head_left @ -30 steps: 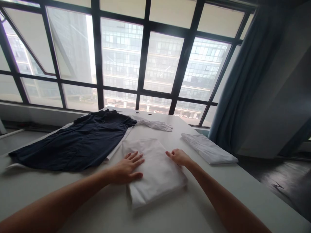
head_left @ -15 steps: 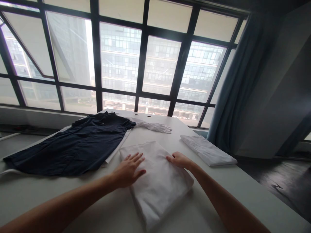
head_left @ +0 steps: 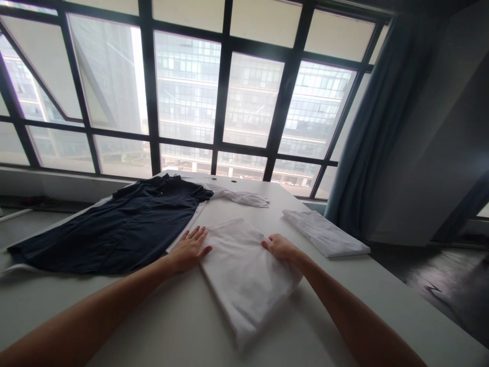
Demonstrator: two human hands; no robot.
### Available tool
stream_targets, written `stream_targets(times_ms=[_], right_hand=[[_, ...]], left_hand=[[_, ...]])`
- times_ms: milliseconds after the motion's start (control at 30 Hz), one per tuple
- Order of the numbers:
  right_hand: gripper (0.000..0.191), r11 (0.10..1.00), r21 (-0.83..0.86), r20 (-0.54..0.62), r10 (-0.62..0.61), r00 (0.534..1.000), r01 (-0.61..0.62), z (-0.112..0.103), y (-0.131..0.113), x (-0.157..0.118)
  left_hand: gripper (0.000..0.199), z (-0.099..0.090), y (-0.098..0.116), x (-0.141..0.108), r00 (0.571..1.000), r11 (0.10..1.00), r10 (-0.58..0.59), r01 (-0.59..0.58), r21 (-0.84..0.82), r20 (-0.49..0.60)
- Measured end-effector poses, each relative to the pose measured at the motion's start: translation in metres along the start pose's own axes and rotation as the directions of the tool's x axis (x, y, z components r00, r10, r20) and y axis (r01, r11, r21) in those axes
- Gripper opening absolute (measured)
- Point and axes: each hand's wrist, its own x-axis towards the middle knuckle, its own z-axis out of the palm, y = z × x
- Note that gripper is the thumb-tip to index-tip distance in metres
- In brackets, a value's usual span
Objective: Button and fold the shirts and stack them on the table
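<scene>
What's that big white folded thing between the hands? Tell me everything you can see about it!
The white folded cloth looks like soft, smooth fabric, folded into a flat, thick bundle with a few gentle creases. It lies at a slant on the pale table, one corner pointing toward the person. The right hand rests on its right edge, and the left hand is right at its left edge. The pictures don't show what kind of garment or cloth it is.

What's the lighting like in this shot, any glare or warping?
In the head view, the window glares, washed out; the navy polo shirt sits dim against that backlight; the folded white cloth shows only faint creases; wide-angle distortion bends the window's bars.
</scene>
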Motion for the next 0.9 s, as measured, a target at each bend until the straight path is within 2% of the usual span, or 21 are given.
stream_targets(times_ms=[100,167,333,433,600,800,900], right_hand=[[0.034,0.996,-0.084,-0.107,0.024,0.994,-0.033,-0.007,0.011,0.007],[0.033,0.991,-0.121,-0.125,0.035,0.991,-0.050,-0.007,0.018,0.011],[0.033,0.991,-0.124,-0.092,0.041,0.995,-0.052,0.000,0.024,0.014],[0.032,0.991,-0.131,-0.196,0.002,0.981,-0.028,-0.008,0.021,0.010],[0.033,0.981,-0.189,-0.448,-0.043,0.893,-0.047,-0.052,0.025,0.010],[0.036,0.979,-0.204,-0.575,-0.101,0.812,-0.023,-0.117,0.045,0.028],[0.036,0.978,-0.208,-0.603,-0.119,0.789,-0.011,-0.147,0.053,0.039]], left_hand=[[0.072,-0.001,-0.001,0.002,0.999,1.000,-0.005,0.006,-0.023,0.048],[0.075,0.000,0.002,0.003,0.997,0.999,0.017,-0.014,-0.036,0.069],[0.080,0.004,0.005,0.002,1.000,0.998,-0.024,0.025,-0.060,0.020],[0.080,0.007,0.003,0.001,0.998,0.996,-0.059,0.058,-0.074,-0.011],[0.076,0.010,0.002,0.003,0.998,0.997,-0.059,0.060,-0.043,0.018],[0.073,0.011,0.002,0.006,0.999,0.999,-0.047,0.046,0.021,0.014],[0.069,0.014,0.001,0.007,0.999,0.999,-0.036,0.036,0.027,-0.016]])
